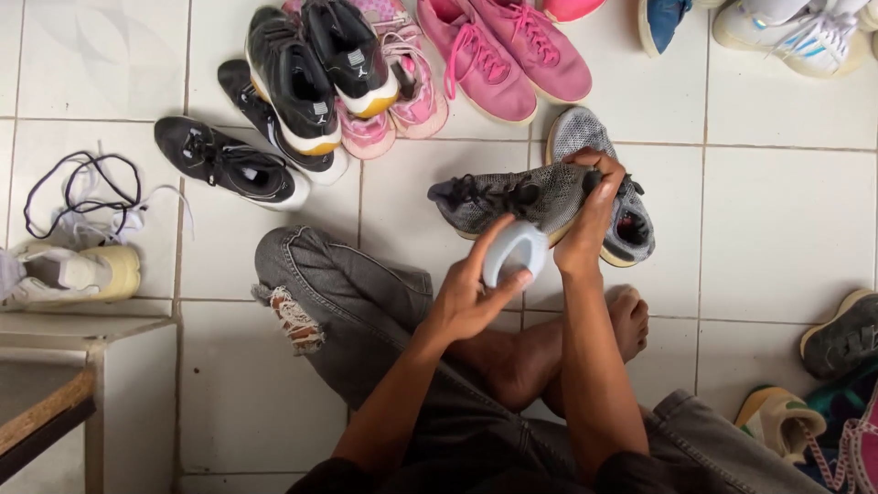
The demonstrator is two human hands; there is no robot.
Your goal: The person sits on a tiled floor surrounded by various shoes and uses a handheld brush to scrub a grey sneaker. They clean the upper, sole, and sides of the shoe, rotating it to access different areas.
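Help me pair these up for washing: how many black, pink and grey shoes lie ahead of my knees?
Black shoes: 4
Pink shoes: 4, plus a coral one cut by the top edge
Grey shoes: 2, one in the right hand
Total: 10

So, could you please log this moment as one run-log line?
left hand: holds white oval object | right hand: grips grey sneaker | second grey sneaker behind | tiled floor
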